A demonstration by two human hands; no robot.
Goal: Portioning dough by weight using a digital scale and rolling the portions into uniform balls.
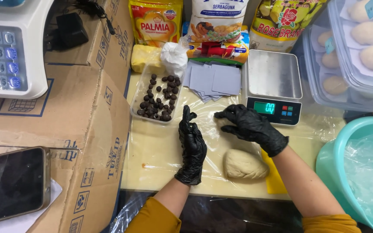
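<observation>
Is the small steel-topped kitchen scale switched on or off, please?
On: the small steel-topped kitchen scale has its green digital display lit, and its platform is bare.

one head-worn camera looks steeply down, close over the table [160, 146] ahead.

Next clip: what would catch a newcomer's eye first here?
Two black-gloved hands at the centre: the left hand held edge-up, the right hand curled over the plastic-covered table. Below the right hand lies a pale dough lump; behind are a tray of dark balls and a small digital scale.
</observation>
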